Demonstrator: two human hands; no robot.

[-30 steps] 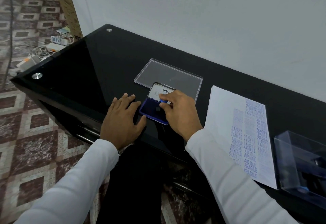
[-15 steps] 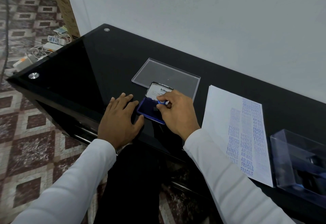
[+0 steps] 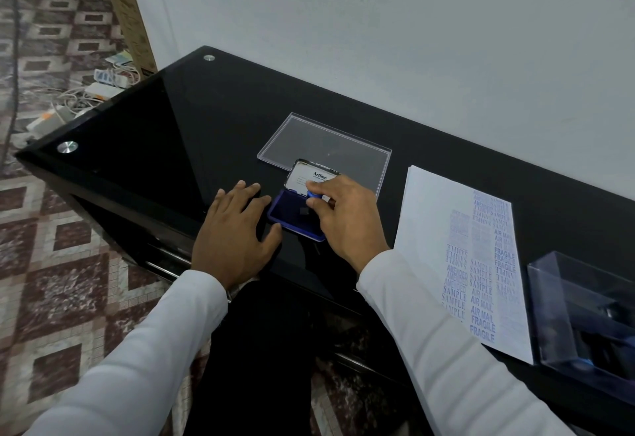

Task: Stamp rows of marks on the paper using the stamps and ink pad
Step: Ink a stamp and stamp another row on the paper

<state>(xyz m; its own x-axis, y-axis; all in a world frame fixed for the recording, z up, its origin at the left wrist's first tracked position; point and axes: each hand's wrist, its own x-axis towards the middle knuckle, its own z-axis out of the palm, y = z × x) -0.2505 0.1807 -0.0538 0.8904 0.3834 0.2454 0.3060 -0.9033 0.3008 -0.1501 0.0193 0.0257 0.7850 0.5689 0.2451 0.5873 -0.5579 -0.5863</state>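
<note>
Stamp [image 3: 313,194] pinched over ink pad [image 3: 292,215], clear lid [image 3: 323,140] behind, paper [image 3: 460,257] rt

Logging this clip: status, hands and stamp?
Left hand flat on table beside ink pad. Right hand pinching blue stamp over pad. Paper unobstructed.

Your right hand [image 3: 343,215] covers most of the blue stamp [image 3: 313,194]; only a bit of its handle shows between your fingertips, so you cannot see whether its face meets the ink pad [image 3: 292,213]. The pad's right end sits under that hand. At the right edge of the frame, the clear box [image 3: 563,298] is cut off, and its dark contents are too murky to name. The faint upper rows on the paper [image 3: 436,229] cannot be read.
</note>
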